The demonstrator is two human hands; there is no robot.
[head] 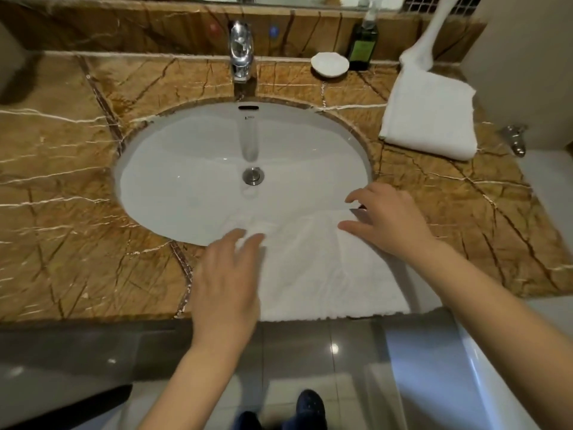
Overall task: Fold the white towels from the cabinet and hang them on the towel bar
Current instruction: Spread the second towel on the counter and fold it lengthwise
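White towel (319, 268) lies flat on the front strip of the marble countertop (77, 181). Its near edge lines up with the counter lip and its far edge sags over the rim into the sink (186, 169), likely because this strip is the only flat spot wide enough to fold on. Left hand (228, 283) is over the towel's left edge with fingers straight and together, gripping nothing; it is motion-blurred, so contact is unclear, and it is probably smoothing or about to catch that edge. Right hand (387, 218) is at the towel's far right corner by the basin rim, fingers spread and only loosely bent, thumb apart, not clenched; it looks to be pinning or flattening the corner so the cloth doesn't slide in. Judged step: mid-fold, towel not yet halved. An already folded towel (431, 119) is parked at the right rear of the counter, well apart, probably waiting to be hung. A white cloth strip (434, 32) rises from behind it; I cannot tell what it hangs from. Towel bar and cabinet are not in view. The chrome faucet (241, 51), white soap dish (329, 65) and green pump bottle (362, 46) stand along the back ledge.
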